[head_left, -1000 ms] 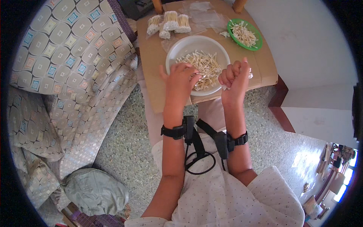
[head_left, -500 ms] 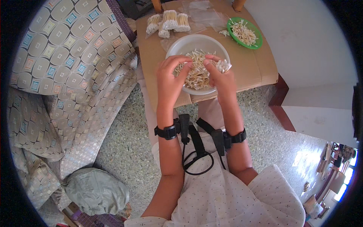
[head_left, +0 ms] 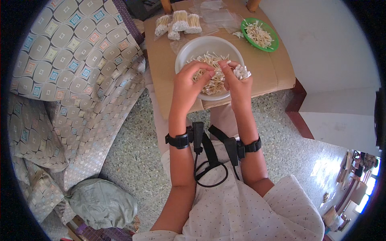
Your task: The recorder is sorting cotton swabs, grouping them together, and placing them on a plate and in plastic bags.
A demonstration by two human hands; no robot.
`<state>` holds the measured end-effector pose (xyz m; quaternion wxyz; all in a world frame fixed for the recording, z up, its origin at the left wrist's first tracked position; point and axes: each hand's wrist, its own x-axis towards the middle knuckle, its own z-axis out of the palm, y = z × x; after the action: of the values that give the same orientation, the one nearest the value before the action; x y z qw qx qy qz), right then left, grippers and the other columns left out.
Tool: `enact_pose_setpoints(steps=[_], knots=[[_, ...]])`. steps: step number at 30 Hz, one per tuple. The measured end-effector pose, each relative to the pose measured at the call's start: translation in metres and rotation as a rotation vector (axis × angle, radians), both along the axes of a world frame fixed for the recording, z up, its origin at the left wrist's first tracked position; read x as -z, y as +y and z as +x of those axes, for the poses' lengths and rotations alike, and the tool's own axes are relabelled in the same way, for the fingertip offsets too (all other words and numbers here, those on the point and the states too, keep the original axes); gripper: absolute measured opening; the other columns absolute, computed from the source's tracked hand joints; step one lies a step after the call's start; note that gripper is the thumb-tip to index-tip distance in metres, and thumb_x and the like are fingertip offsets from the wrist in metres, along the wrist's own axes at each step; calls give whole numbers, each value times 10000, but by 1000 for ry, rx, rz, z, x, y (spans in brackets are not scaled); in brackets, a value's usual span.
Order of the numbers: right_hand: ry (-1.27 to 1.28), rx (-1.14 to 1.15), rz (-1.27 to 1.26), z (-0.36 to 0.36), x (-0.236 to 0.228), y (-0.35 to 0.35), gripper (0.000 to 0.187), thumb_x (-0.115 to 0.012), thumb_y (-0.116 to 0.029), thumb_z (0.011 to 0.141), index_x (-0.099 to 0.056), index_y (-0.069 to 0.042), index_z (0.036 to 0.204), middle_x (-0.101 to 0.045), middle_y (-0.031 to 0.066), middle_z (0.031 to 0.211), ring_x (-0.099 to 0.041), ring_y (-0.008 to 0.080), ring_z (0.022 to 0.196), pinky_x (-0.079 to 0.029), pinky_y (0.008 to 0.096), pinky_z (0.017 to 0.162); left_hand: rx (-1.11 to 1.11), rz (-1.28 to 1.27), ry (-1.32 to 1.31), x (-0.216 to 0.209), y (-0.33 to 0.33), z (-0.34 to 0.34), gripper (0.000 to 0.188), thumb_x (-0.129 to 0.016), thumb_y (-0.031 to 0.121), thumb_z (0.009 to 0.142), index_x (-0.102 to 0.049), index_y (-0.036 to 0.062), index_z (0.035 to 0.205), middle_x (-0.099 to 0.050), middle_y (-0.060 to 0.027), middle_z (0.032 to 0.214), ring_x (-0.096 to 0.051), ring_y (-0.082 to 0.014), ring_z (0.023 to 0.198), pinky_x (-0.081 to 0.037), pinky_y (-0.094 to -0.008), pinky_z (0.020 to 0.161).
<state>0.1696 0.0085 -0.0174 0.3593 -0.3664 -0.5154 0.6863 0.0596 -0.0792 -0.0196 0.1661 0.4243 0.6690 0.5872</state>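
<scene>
A white bowl (head_left: 185, 49) holds a heap of loose cotton swabs (head_left: 213, 85) with pale wooden sticks. Over its right rim, my right hand (head_left: 239, 89) is closed around a bundle of cotton swabs (head_left: 242, 72), their white tips poking out past the fingers. Above the heap hovers my left hand (head_left: 187, 86), thumb and fingertips brought together in a pinch beside the right thumb. Whatever lies between those left fingertips is too small to make out.
Several packed bundles of swabs (head_left: 181, 21) lie at the far left of the cardboard-covered surface (head_left: 267, 72). Clear plastic bags (head_left: 217, 18) are spread beside them. A green bowl (head_left: 275, 45) of swabs stands far right, near a white wall. Patterned cloth (head_left: 80, 52) hangs at left.
My left hand has shifted right, toward the right hand, and its fingertips have drawn together. The swab bundle in my right hand has moved slightly right and shows more white tips.
</scene>
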Motion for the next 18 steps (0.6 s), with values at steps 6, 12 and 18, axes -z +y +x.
enact_pose_setpoints(steps=[6, 12, 18], knots=[[65, -198, 37, 2, -5, -5, 128, -646, -77, 867, -673, 10, 957, -665, 31, 870, -584, 70, 773, -475, 217, 687, 27, 9, -9, -2, 1, 5, 172, -681, 78, 793, -645, 19, 950, -653, -99, 922, -621, -238, 882, -464, -315, 817], [44, -37, 81, -1, -5, -2, 123, -658, -104, 865, -677, -5, 935, -648, 9, 810, -564, 56, 728, -459, 209, 638, 54, 48, 5, -2, -2, -1, 136, -670, 46, 791, -639, 9, 918, -643, -90, 938, -615, -196, 903, -459, -296, 827], [9, -198, -101, 6, -4, 2, 119, -689, -158, 848, -681, -40, 839, -602, -29, 735, -517, 32, 664, -403, 194, 564, 9, 243, -110, -3, -6, -6, 94, -674, 51, 801, -644, -9, 866, -644, -72, 958, -600, -156, 926, -457, -293, 838]])
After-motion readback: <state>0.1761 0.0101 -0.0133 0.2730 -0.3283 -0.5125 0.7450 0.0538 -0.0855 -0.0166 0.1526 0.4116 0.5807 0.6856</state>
